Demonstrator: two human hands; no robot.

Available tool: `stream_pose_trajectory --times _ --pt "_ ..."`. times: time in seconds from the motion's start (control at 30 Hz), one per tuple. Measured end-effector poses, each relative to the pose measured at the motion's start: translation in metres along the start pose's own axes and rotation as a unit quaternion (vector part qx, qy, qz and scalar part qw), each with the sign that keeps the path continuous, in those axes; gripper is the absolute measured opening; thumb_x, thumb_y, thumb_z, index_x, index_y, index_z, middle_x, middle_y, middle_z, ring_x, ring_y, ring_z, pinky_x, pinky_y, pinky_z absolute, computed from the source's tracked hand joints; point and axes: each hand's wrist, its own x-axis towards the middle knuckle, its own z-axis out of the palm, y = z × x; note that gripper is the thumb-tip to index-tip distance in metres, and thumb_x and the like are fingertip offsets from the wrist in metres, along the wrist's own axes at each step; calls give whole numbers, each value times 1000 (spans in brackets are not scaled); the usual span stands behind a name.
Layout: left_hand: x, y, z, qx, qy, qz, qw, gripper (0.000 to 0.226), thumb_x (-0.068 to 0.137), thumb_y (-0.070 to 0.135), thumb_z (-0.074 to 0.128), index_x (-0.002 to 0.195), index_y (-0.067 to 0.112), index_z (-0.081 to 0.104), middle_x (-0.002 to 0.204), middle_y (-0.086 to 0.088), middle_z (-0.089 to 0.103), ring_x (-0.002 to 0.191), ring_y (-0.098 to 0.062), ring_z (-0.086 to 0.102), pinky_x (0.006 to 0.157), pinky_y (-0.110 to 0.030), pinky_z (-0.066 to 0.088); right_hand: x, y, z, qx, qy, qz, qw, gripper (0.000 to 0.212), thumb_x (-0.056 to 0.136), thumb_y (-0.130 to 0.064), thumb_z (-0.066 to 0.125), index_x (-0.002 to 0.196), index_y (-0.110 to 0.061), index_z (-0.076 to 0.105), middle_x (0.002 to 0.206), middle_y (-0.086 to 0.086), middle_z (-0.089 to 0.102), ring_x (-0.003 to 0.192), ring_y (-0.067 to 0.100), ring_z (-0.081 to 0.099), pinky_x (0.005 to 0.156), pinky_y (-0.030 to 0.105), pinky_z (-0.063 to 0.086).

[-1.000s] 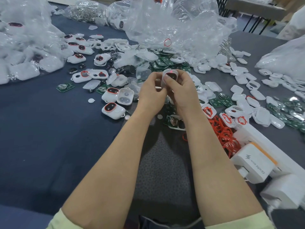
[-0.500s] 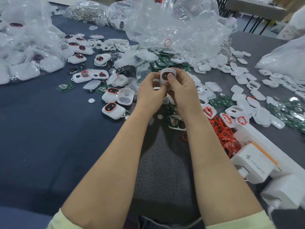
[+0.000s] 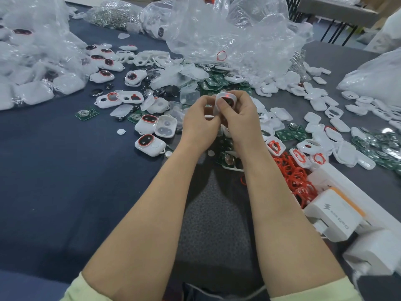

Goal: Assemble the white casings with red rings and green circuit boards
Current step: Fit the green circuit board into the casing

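Glossy white plastic casings [image 3: 150, 145] lie on matt dark cloth [image 3: 65, 170].

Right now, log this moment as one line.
left hand, right hand: hold small white plastic casing | right thumb: on its face

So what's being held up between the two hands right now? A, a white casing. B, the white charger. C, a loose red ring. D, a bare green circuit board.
A: the right hand pinches a white casing, thumb on its front, and the left hand grips its left edge; the white charger lies apart at the right.
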Motion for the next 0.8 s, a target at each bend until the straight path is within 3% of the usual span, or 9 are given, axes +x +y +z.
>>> stream_pose_trajectory --times 0.1,0.2,0.4,0.6,0.73,0.8 --pt "0 0 -1 1 -1 4 1000 11 91 7 56 99 14 58 96 -14 69 82 -25 64 81 -44 56 -1 0 -1 4 -3 1 1000 11 88 -11 64 92 -17 57 94 11 64 91 30 63 89 49 52" --pt "0 1 -2 -16 12 -5 1000 19 89 4 55 91 23 56 97 -16 68 91 -32 67 85 -49 55 -1 -2 0 52 -31 22 998 9 91 -9 60 96 -16 58 94 5 65 89 20 63 83 37 54" --pt "1 0 -3 -34 16 -7 999 23 87 2 57 89 25 57 97 -19 69 93 -36 67 84 -51 55 -2 -4 1 66 -31 17 997 14 95 -3 51 96 -15 58 91 2 66 86 16 64 84 38 54" --pt "1 0 -4 -42 15 -15 999 19 89 8 63 91 25 55 98 -16 67 90 -30 67 86 -49 55 -3 -8 1 118 -34 82 989 16 99 -16 47 101 -15 63 106 12 66 101 29 63 88 42 51" --pt "1 1 -4 -31 16 -18 999 15 88 8 63 96 19 56 101 -18 67 94 -35 66 87 -51 53 -4 -14 3 158 -8 119 980 36 102 -34 38 105 -9 64 115 23 65 110 41 61 94 50 49" --pt "1 1 -4 -11 16 -9 1000 15 88 9 63 99 15 55 98 -16 66 86 -33 65 86 -51 53 -5 -17 3 162 1 134 978 45 103 -37 34 111 -4 62 117 24 64 111 42 60 96 50 48"
